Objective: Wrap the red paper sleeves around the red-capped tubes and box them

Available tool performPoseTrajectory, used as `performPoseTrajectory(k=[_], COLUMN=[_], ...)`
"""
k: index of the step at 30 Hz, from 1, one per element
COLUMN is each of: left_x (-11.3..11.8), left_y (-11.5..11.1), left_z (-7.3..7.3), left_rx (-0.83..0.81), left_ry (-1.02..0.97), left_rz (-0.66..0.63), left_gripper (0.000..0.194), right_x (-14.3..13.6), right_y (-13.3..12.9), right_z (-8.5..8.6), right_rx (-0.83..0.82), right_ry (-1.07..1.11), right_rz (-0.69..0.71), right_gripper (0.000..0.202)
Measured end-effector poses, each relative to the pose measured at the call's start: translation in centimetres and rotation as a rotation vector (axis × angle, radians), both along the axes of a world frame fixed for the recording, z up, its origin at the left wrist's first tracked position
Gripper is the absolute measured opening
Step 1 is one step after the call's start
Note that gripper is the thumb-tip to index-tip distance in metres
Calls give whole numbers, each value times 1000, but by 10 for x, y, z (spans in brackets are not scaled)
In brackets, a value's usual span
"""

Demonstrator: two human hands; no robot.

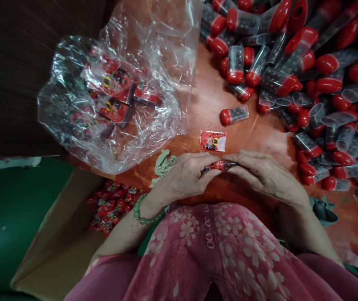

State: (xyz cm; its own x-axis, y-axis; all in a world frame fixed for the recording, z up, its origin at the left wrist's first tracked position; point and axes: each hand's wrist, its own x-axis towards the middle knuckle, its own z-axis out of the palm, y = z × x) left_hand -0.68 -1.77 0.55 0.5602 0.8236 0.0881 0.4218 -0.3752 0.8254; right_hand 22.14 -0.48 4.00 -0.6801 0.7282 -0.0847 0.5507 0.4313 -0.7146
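Note:
Close to the table's front edge, my left hand (188, 173) is closed on the left end of a small tube with a red printed sleeve (218, 165). My right hand (260, 172) pinches its dark right end between thumb and fingers. The fingers cover much of the tube. Just beyond the hands lies a flat red printed sleeve (213, 141). Farther back, a clear tube with a red cap and dark beads (233, 115) rests on its side, apart from the pile.
A large pile of red-capped clear tubes (336, 121) spreads over the right of the orange table (212, 83). At the left, a clear plastic bag (154, 121) holds bundles of red printed sleeves (116, 85). Below it, a cardboard box (60, 234) contains many red printed pieces (113, 207).

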Motion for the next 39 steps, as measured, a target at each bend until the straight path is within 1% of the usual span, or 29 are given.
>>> performPoseTrajectory(k=[4,6,8,10,12,13,15,17,18,20,21,24,26,28,30,32,34,36,39], left_x=[-2,-2,-1,-1,-2,-3,-5,-7,-6,-1,3,17,25,30,32,32,33,34,36], left_y=[7,11,15,18,20,20,18,13,10,1,-3,-13,-15,-14,-11,-8,-6,-6,-5], left_z=[2,2,2,1,0,-1,-3,-5,-6,-7,-8,-10,-10,-9,-7,-6,-6,-8,-11], left_rx=[-284,-418,-509,-568,-621,-653,-711,-764,-794,-863,-898,-952,-954,-957,-965,-970,-949,-918,-897], left_ry=[20,2,-21,-67,-139,-197,-381,-636,-760,-928,-956,-889,-852,-879,-922,-937,-940,-950,-946], left_rz=[-100,-112,-98,-73,-3,56,197,316,348,363,366,431,518,588,637,664,684,692,689], left_gripper=[18,22,25,27,31,38,59,75,79,77,71,40,31,30,31,32,31,29,30], right_x=[-1,-1,0,0,0,-1,-2,-6,-8,-14,-17,-29,-35,-38,-37,-32,-26,-22,-21], right_y=[-1,-2,-3,-4,-5,-6,-9,-12,-13,-14,-15,-16,-17,-19,-21,-22,-23,-24,-24], right_z=[-7,-10,-11,-13,-16,-18,-23,-29,-31,-35,-36,-37,-36,-36,-34,-32,-31,-32,-37], right_rx=[-132,-170,-197,-230,-279,-306,-366,-442,-485,-566,-595,-625,-606,-573,-504,-405,-364,-416,-549], right_ry=[88,120,147,192,253,291,379,482,530,609,636,657,642,609,530,420,356,387,538], right_rz=[-15,-47,-64,-73,-127,-182,-342,-508,-576,-660,-676,-665,-647,-625,-569,-489,-434,-434,-456], right_gripper=[27,28,29,31,32,31,29,30,30,30,30,28,28,31,35,37,37,37,35])
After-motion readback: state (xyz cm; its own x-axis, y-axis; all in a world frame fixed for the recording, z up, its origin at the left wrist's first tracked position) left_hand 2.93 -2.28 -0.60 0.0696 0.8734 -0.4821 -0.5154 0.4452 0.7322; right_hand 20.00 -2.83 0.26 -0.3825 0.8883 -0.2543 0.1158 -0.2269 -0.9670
